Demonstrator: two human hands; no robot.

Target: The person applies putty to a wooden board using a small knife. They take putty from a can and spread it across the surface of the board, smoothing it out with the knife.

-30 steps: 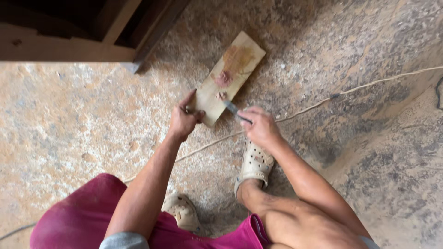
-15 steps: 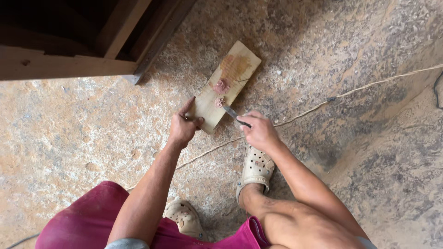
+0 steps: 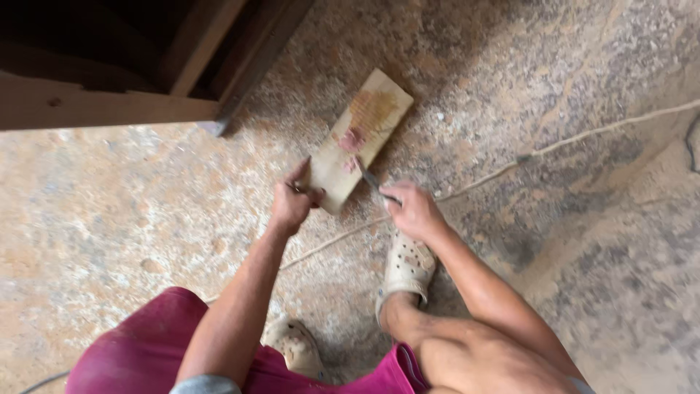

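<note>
The small wooden board [image 3: 359,138] lies flat on the dusty concrete floor [image 3: 131,211], slanting from its near end by my hands up and away to the right, with pinkish and yellowish smears over its far half. My left hand [image 3: 292,201] is closed on the board's near left corner, thumb along its edge, pinning it down. My right hand [image 3: 414,211] is curled tight round the handle of a thin metal blade [image 3: 370,177], whose tip rests on the board's right edge beside a pink patch. Just near my right hand sits my pale perforated clog [image 3: 405,268]; the other clog [image 3: 295,346] is nearer, by my magenta shorts [image 3: 131,343]. A thin cord [image 3: 554,146] runs off across the floor to the right. Far left stands dark wooden framing [image 3: 109,102].
</note>
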